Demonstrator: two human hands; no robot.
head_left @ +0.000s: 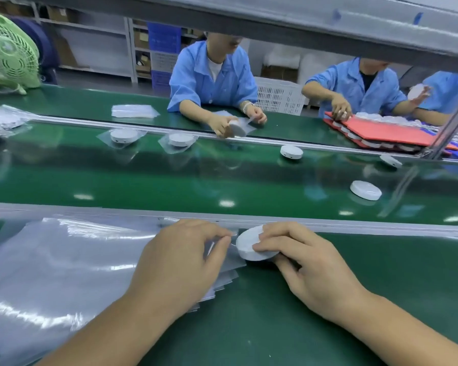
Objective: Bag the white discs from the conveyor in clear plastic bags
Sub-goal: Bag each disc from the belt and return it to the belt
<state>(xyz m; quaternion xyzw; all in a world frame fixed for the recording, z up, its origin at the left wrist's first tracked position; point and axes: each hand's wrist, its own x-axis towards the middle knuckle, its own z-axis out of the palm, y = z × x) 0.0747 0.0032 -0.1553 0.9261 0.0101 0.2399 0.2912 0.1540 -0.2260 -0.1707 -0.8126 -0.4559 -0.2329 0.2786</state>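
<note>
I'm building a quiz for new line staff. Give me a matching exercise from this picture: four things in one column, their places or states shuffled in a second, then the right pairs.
Things
1. fan
2. bag stack
3. held disc
4. bagged disc

Places or states
A. lies on the belt inside clear plastic
B. gripped by the right hand
C. pinched at its edge by the left hand
D. green, far left

Pairs: 1-D, 2-C, 3-B, 4-A

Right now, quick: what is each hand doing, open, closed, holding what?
Left hand: closed, pinching the edge of the top clear bag.
Right hand: closed, gripping a white disc beside that bag's edge.
</note>
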